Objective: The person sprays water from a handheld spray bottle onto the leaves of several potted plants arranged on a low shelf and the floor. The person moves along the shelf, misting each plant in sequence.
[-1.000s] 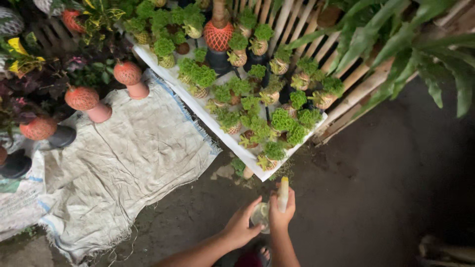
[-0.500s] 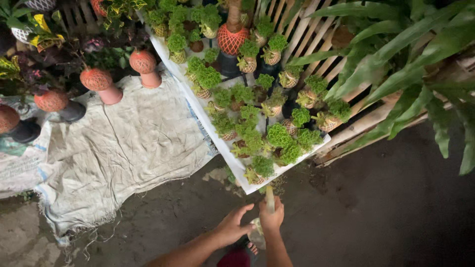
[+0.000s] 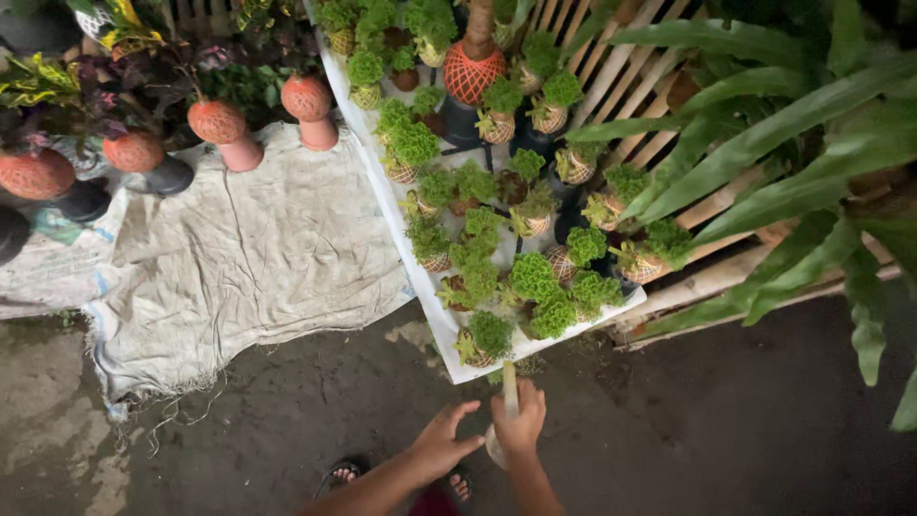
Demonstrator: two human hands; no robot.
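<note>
The right hand [image 3: 521,425] is closed around a pale stick-like tool [image 3: 509,387] that points up toward the near corner of the white board [image 3: 449,334], just short of the nearest small green plant [image 3: 489,334]. The left hand [image 3: 444,441] hangs just beside it with fingers spread and loose, holding nothing. Rows of small green plants in netted pots fill the board, which rests on wooden slats [image 3: 688,287]; a grey cloth [image 3: 239,258] lies on the ground to the left with orange pots [image 3: 218,124] along its far edge.
</note>
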